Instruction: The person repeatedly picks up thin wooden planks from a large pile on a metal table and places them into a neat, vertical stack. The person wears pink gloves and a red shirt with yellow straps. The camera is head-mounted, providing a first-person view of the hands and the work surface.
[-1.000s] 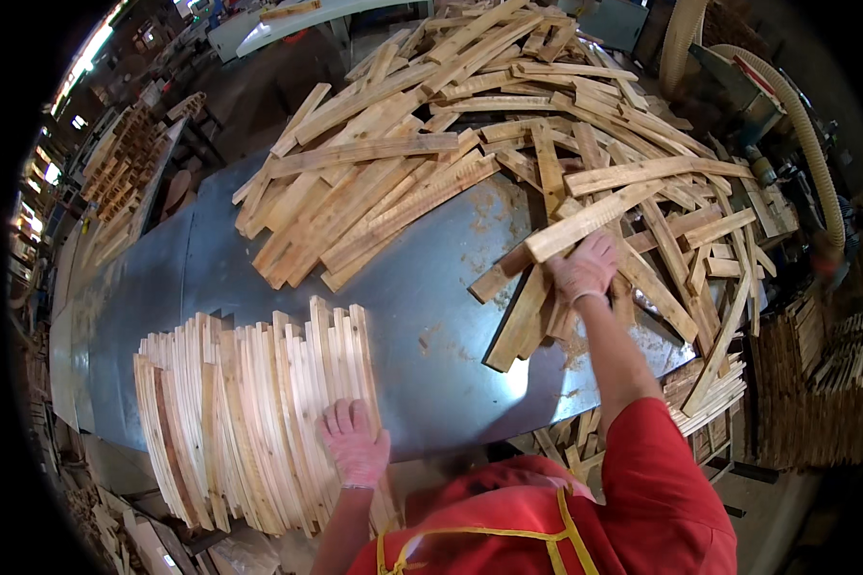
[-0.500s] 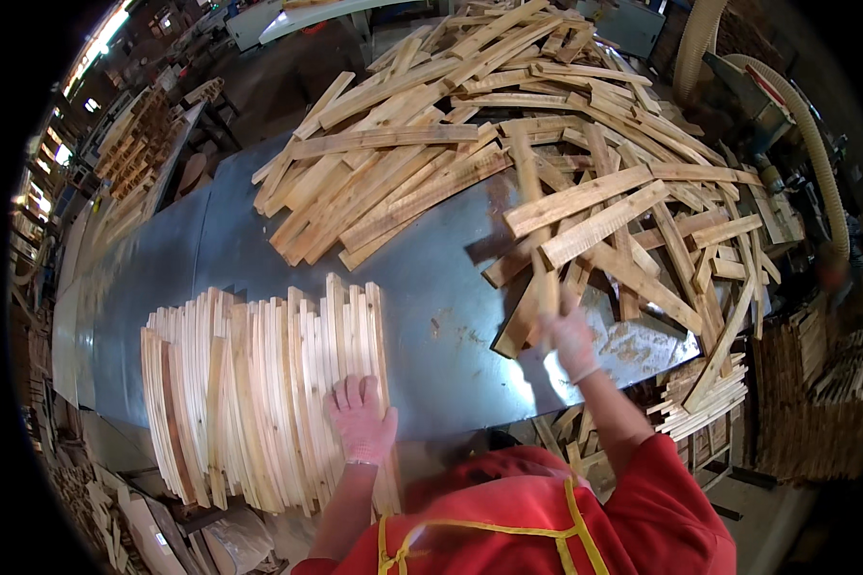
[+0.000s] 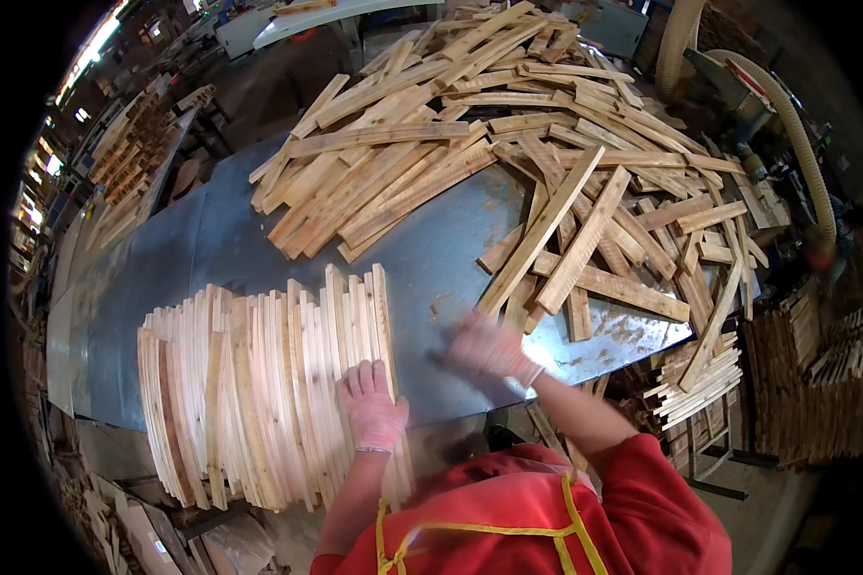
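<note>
A long row of pale wooden slats point(image 3: 259, 393) stands on edge, packed side by side, at the near left of the metal-topped table point(image 3: 431, 249). My left hand point(image 3: 374, 410), in a pinkish knit glove, lies on the right end of this row, its fingers stretched over the slats. My right hand point(image 3: 494, 347), gloved alike, is smeared by motion at the near end of a long loose slat point(image 3: 544, 233). Whether it grips that slat I cannot make out. Another loose slat point(image 3: 585, 240) leans beside it on the pile.
A big heap of loose slats point(image 3: 393, 163) covers the far and right parts of the table. At the right stand a ribbed hose point(image 3: 805, 144) and stacked slats point(image 3: 700, 383) below the table edge. Another wood stack point(image 3: 129, 158) is at far left.
My right hand has moved left and a little nearer, away from the pile's front. Slats there now lie at different angles. My left hand has shifted slightly right along the row.
</note>
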`<act>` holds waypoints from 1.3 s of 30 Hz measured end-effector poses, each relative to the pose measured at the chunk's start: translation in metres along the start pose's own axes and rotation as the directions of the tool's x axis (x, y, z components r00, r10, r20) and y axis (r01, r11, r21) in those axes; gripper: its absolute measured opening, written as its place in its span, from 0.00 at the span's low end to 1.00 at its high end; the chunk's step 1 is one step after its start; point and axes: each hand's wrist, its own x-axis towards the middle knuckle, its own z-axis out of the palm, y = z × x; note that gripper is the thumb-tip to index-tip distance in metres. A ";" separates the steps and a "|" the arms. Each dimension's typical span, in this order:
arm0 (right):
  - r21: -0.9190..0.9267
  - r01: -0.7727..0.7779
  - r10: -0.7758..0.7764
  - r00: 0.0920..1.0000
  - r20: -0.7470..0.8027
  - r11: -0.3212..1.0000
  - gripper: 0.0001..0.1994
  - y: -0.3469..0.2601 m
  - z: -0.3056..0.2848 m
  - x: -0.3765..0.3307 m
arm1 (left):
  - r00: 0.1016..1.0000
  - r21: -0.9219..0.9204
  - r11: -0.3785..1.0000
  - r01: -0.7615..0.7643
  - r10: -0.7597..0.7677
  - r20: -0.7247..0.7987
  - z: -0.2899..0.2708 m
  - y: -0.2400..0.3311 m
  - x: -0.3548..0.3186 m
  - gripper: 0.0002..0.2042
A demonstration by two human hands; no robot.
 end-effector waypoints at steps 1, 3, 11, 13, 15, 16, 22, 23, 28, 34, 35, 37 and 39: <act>-0.053 -0.105 0.086 0.956 -0.279 0.993 0.20 0.009 -0.036 0.025 | 1.000 0.011 1.000 0.022 -0.022 -0.010 0.001 0.000 -0.004 0.39; -0.202 -0.376 0.126 0.686 -0.716 0.904 0.26 0.063 -0.110 0.054 | 0.997 0.018 0.999 0.028 -0.030 0.072 -0.004 0.005 0.001 0.42; 0.082 -0.705 0.542 0.460 -0.704 0.705 0.46 0.158 -0.161 0.083 | 1.000 -0.008 1.000 0.007 -0.007 0.029 -0.002 0.010 0.008 0.42; 0.135 -0.573 0.470 0.490 -0.734 0.808 0.46 0.150 -0.139 0.074 | 0.999 -0.026 0.999 0.018 -0.017 0.050 -0.010 0.012 0.008 0.42; 0.090 -0.445 0.347 0.539 -0.768 0.891 0.46 0.146 -0.104 0.059 | 0.999 -0.023 1.000 0.016 -0.015 0.036 -0.009 0.011 0.006 0.42; 0.039 -0.389 0.265 0.547 -0.794 0.920 0.46 0.137 -0.088 0.059 | 0.999 -0.020 1.000 0.009 -0.008 0.031 -0.009 0.012 0.005 0.42; -0.201 -0.670 0.551 0.717 -0.427 0.715 0.55 0.065 -0.073 0.119 | 0.999 -0.031 1.000 -0.004 0.003 -0.034 -0.015 0.013 0.004 0.36; -0.199 -0.690 0.564 0.697 -0.444 0.696 0.55 0.060 -0.065 0.129 | 1.000 -0.019 1.000 -0.008 0.007 -0.018 -0.015 0.015 0.007 0.36; -0.028 -0.657 0.576 0.680 -0.455 0.754 0.54 0.053 -0.046 0.133 | 0.999 -0.008 1.000 0.017 -0.016 0.037 -0.009 0.011 0.006 0.41; 0.439 -0.465 0.563 0.818 -0.119 0.769 0.55 0.012 0.043 0.028 | 0.995 -0.183 0.980 -0.073 0.059 -0.080 0.006 -0.004 -0.002 0.38; 0.495 -0.441 0.562 0.818 -0.122 0.749 0.55 0.018 0.070 0.013 | 0.989 -0.209 0.971 -0.120 0.099 -0.108 0.010 -0.006 0.000 0.39; 0.663 -0.421 0.575 0.818 -0.019 0.620 0.56 0.014 0.117 0.003 | 0.980 -0.248 0.955 -0.160 0.124 -0.154 0.023 -0.019 -0.001 0.41; 0.817 -0.447 0.505 0.832 0.230 0.365 0.53 -0.013 0.134 0.002 | 0.975 -0.288 0.943 -0.169 0.119 -0.185 0.032 -0.034 -0.008 0.43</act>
